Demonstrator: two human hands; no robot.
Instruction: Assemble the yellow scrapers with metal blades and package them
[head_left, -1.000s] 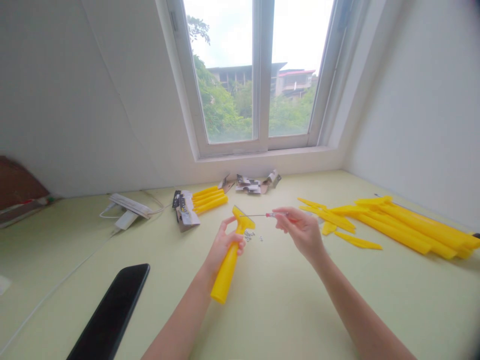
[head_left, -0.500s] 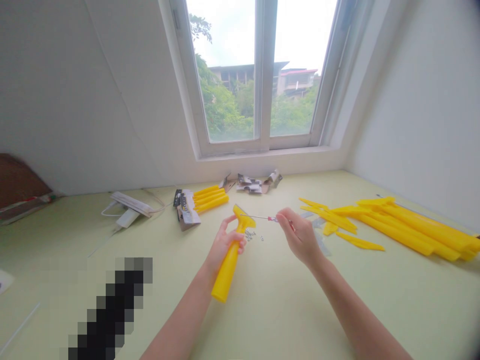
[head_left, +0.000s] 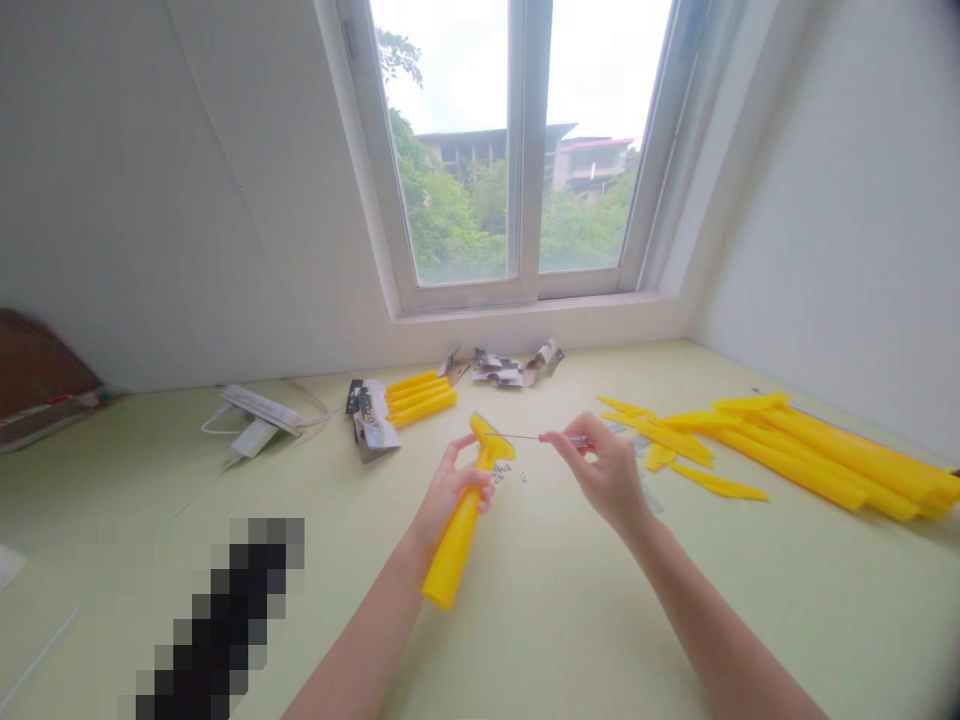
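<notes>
A yellow tool with a round handle and a wide flat head [head_left: 456, 540] slants upward in my left hand [head_left: 452, 490], whose fingers wrap its neck. My right hand [head_left: 606, 465] is closed on the handle of a thin screwdriver [head_left: 574, 440]. The screwdriver's shaft points left, and its tip meets the head of the yellow tool. Small metal nuts or screws [head_left: 502, 470] lie on the table just behind and right of my left fingers; one [head_left: 523, 477] sits apart from the others.
On the pale table [head_left: 570, 620], yellow handles [head_left: 424, 400] lie beside printed cards [head_left: 373, 420]. Crumpled packaging [head_left: 501, 370] is below the window. Yellow blades [head_left: 720, 482] and long yellow pieces [head_left: 840, 455] lie right; a power strip [head_left: 262, 408] lies left.
My right hand has shifted slightly right, with its fingers placed differently on the screwdriver handle. The yellow tool's head has turned slightly in my left hand.
</notes>
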